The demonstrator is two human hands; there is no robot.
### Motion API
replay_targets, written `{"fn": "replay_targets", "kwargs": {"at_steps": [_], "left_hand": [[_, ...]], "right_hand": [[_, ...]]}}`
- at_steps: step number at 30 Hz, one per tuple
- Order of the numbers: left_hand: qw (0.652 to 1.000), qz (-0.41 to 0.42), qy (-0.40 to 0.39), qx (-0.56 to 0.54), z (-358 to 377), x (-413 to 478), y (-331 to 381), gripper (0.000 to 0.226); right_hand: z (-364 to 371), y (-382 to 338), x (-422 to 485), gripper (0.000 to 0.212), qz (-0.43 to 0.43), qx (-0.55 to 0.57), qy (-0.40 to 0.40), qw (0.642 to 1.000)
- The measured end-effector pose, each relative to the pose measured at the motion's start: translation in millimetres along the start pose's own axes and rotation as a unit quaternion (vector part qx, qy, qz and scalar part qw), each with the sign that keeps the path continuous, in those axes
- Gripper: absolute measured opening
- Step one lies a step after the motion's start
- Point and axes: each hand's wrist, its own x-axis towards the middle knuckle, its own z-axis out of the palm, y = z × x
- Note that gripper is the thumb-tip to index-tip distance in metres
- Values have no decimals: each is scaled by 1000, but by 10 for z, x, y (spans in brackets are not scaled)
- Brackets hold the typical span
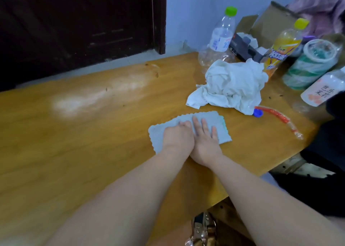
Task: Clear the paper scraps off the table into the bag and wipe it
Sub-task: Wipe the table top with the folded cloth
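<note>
The pale blue cloth (220,128) lies flat on the wooden table (93,152), near its right front edge. The right hand (205,139) presses it with straight, spread fingers. The left hand (177,135) touches the right, fingers bent together; whether they grip is unclear. Just beyond sits a crumpled white heap (233,85), with a blue cap (258,113), a red wrapper (280,118) and bottles (222,35) nearby. To the left the wood runs wide, marked by a pale patch (97,96).

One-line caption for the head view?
Left hand and right hand rest on a blue cloth on the table, near a crumpled white bundle.
</note>
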Motion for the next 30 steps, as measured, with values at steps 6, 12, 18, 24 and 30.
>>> {"fn": "replay_targets", "kwargs": {"at_steps": [6, 12, 18, 24, 30], "left_hand": [[992, -77, 76, -58, 325, -310, -920, 36], [962, -62, 118, -238, 783, -559, -1667, 58], [954, -177, 97, -223, 1002, -942, -2292, 88], [952, -228, 78, -190, 1144, -1295, -2870, 57], [939, -272, 88, -189, 1240, -1488, -3120, 59]], "right_hand": [[167, -928, 144, 69, -61, -26, -17, 998], [280, -1615, 214, 56, -55, -14, -32, 998], [373, -2345, 249, 51, -81, -37, -7, 996], [490, -2668, 378, 42, -153, -29, 139, 978], [593, -3013, 452, 63, -170, -28, 43, 984]]}}
